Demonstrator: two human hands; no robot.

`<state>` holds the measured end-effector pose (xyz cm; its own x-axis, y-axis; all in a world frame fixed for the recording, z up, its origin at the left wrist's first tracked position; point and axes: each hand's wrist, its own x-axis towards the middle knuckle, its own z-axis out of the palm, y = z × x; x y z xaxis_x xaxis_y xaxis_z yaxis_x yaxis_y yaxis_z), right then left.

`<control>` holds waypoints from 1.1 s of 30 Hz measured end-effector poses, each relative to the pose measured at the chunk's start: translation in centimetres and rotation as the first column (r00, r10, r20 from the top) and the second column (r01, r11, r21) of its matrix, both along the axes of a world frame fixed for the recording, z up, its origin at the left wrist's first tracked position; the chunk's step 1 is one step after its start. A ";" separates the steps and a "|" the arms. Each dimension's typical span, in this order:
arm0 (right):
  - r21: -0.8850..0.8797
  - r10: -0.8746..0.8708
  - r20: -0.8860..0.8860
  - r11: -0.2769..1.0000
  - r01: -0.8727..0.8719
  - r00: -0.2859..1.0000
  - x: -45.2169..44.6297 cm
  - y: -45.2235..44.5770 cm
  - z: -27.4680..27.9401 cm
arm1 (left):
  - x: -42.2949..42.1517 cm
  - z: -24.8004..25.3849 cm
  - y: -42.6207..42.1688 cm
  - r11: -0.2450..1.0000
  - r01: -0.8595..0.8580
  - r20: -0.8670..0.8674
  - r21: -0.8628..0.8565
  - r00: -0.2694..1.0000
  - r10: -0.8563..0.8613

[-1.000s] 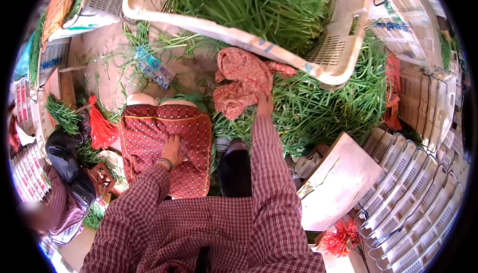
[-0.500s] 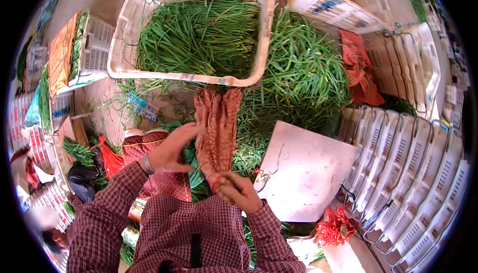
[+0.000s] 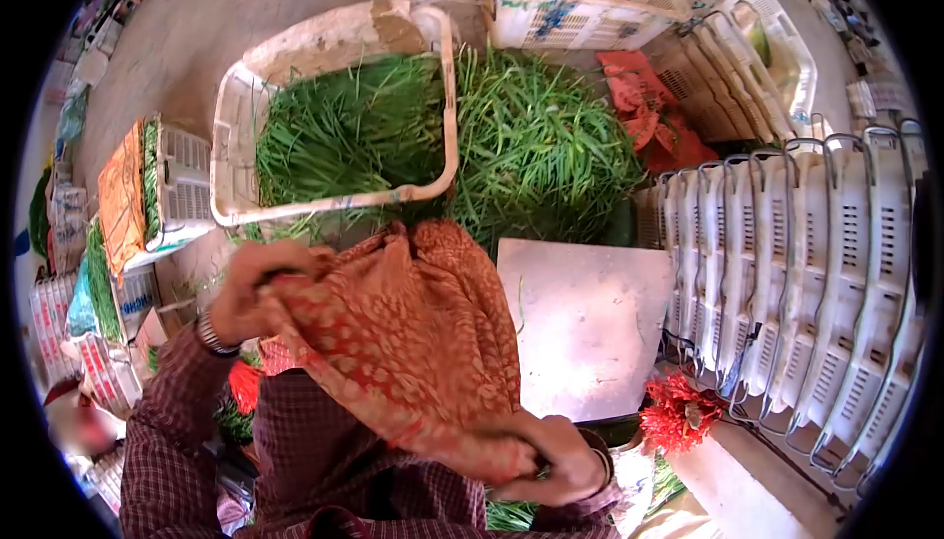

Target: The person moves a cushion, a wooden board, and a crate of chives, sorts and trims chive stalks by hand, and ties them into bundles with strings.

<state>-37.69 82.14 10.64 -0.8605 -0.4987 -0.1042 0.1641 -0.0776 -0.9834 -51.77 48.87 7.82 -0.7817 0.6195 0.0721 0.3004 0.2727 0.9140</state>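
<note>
A reddish-orange patterned cloth (image 3: 413, 313) is spread out in front of my body, between both hands. My left hand (image 3: 258, 288) grips its upper left corner, fingers closed over the edge. At the lower right, my right hand (image 3: 556, 462) holds the cloth's near edge; motion blurs it slightly. The far end of the cloth hangs close to a white plastic crate (image 3: 334, 207) filled with long green leafy stalks (image 3: 354, 121). My lap is partly hidden under the fabric.
More loose green stalks (image 3: 541, 136) lie in a heap right of the crate. Beside me stands a pale flat board (image 3: 590, 328). Stacked white crates (image 3: 787, 273) line the right side. Red ties (image 3: 678, 411) hang in a bunch near the board. Another white crate (image 3: 590, 23) stands behind.
The cloth was gathered into a narrow strip with my left hand open beside it; now it is spread wide with both hands gripping it. The camera view has shifted.
</note>
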 end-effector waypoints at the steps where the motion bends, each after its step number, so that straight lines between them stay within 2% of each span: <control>1: 0.233 0.055 0.084 0.970 -0.074 0.995 -0.1 -0.5 -0.2 | -0.6 1.9 -1.0 0.993 -0.026 -0.085 -0.119 0.996 0.016; 2: 0.447 0.079 0.190 0.881 -0.158 0.979 0.3 -0.8 -1.0 | -0.8 3.3 -1.9 0.971 -0.060 -0.161 -0.231 0.987 0.022; 3: 0.454 0.061 0.186 0.880 -0.141 0.981 1.0 -1.0 -2.2 | -0.6 3.9 -2.3 0.954 0.019 -0.171 -0.299 0.982 -0.074; 5: 0.392 0.298 0.137 0.860 -0.328 0.945 1.8 -1.6 -5.1 | 0.1 4.5 -4.2 0.886 0.147 -0.119 -0.440 0.968 -0.220; 6: 0.396 0.286 0.139 0.862 -0.317 0.948 2.4 -2.1 -5.8 | 1.0 4.5 -5.4 0.841 0.208 -0.050 -0.499 0.962 -0.268; 8: 0.239 0.248 0.048 0.938 -0.252 0.968 3.5 -4.1 -7.6 | 2.5 4.6 -7.6 0.746 0.244 0.034 -0.620 0.958 -0.285; 9: 0.166 0.223 0.060 0.959 -0.230 0.973 4.7 -5.4 -8.8 | 4.1 3.2 -8.7 0.774 0.198 0.024 -0.601 0.973 -0.229; 10: 0.088 0.197 0.068 0.975 -0.203 0.978 6.0 -7.4 -10.3 | 6.2 0.8 -12.0 0.709 0.257 0.093 -0.656 0.961 -0.262; 11: 0.049 0.287 0.124 0.954 -0.294 0.950 6.9 -9.6 -11.9 | 8.4 -1.7 -15.4 0.636 0.319 0.163 -0.702 0.942 -0.292; 12: 0.005 0.382 0.174 0.921 -0.389 0.908 7.9 -11.5 -13.4 | 10.6 -4.0 -19.2 0.563 0.468 0.378 -0.681 0.883 -0.277; 13: 0.082 0.403 0.176 0.903 -0.421 0.898 10.1 -13.8 -15.3 | 12.9 -6.2 -23.1 0.481 0.600 0.567 -0.639 0.790 -0.232; 14: 0.160 0.418 0.180 0.881 -0.445 0.891 11.6 -15.8 -17.2 | 13.0 -8.4 -24.9 0.537 0.692 0.774 -0.483 0.624 -0.108; 15: 0.066 0.382 0.287 0.907 -0.416 0.878 11.6 -16.9 -18.6 | 11.3 -10.8 -25.6 0.520 0.704 0.778 -0.483 0.618 -0.113; 16: 0.030 0.392 0.296 0.907 -0.419 0.871 11.0 -17.8 -19.7 | 11.4 -12.5 -26.7 0.611 0.676 0.857 -0.411 0.515 0.006; 17: -0.104 0.366 0.395 0.929 -0.355 0.842 10.2 -18.5 -21.1 | 12.3 -14.0 -27.8 0.706 0.613 0.914 -0.356 0.385 0.127; 18: -0.212 0.339 0.489 0.940 -0.267 0.804 9.5 -19.3 -23.0 | 11.9 -16.3 -28.7 0.827 0.426 0.915 -0.368 0.325 0.240; 19: -0.184 0.217 0.499 0.973 -0.141 0.839 9.4 -20.3 -25.6 | 8.4 -16.7 -25.3 0.814 0.396 0.883 -0.425 0.381 0.275; 20: -0.200 0.228 0.504 0.969 -0.145 0.833 9.3 -20.5 -27.6 | 6.9 -18.7 -23.9 0.803 0.274 0.812 -0.529 0.437 0.386; 21: 0.045 -0.003 0.408 0.999 -0.017 0.913 8.9 -20.8 -29.4 | 6.2 -20.4 -23.1 0.767 0.147 0.725 -0.625 0.474 0.500; 22: 0.264 -0.219 0.254 0.953 0.151 0.942 8.2 -21.4 -30.8 | 5.6 -22.8 -22.6 0.746 0.063 0.596 -0.663 0.647 0.475; 23: 0.433 -0.217 0.318 0.899 0.062 0.923 7.1 -21.0 -31.1 | 5.0 -24.0 -20.7 0.753 0.078 0.561 -0.653 0.718 0.411; 26: 0.532 -0.249 0.216 0.841 0.100 0.944 5.5 -22.2 -32.9 | 5.8 -30.7 -20.2 0.740 0.121 0.407 -0.661 0.887 0.219; 27: 0.512 -0.198 0.262 0.858 0.038 0.944 4.9 -22.0 -33.3 | 6.8 -33.1 -20.6 0.755 0.110 0.381 -0.646 0.904 0.194; 28: 0.530 -0.218 0.251 0.846 0.055 0.943 4.9 -22.1 -34.0 | 9.7 -37.1 -23.9 0.756 0.020 0.315 -0.654 0.916 0.248; 29: 0.491 -0.280 0.211 0.859 0.146 0.937 4.9 -22.0 -34.6 | 11.0 -39.6 -25.0 0.738 -0.001 0.303 -0.674 0.911 0.278; 30: 0.447 -0.340 0.177 0.864 0.233 0.923 5.0 -22.0 -34.9 | 12.1 -41.7 -25.6 0.707 -0.008 0.303 -0.707 0.900 0.313; 32: 0.432 -0.386 0.192 0.859 0.275 0.902 4.5 -21.4 -34.7 | 14.2 -45.1 -26.9 0.662 -0.018 0.300 -0.749 0.883 0.362; 33: 0.420 -0.411 0.134 0.848 0.324 0.902 4.6 -21.5 -35.0 | 14.9 -46.5 -27.3 0.645 -0.022 0.297 -0.764 0.876 0.381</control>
<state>-33.12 60.68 -24.33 -0.9075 -0.0343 -0.4186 0.4045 0.1967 -0.8931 -36.84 21.56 -38.66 -0.7326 0.1496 -0.6641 -0.1839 0.8958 0.4047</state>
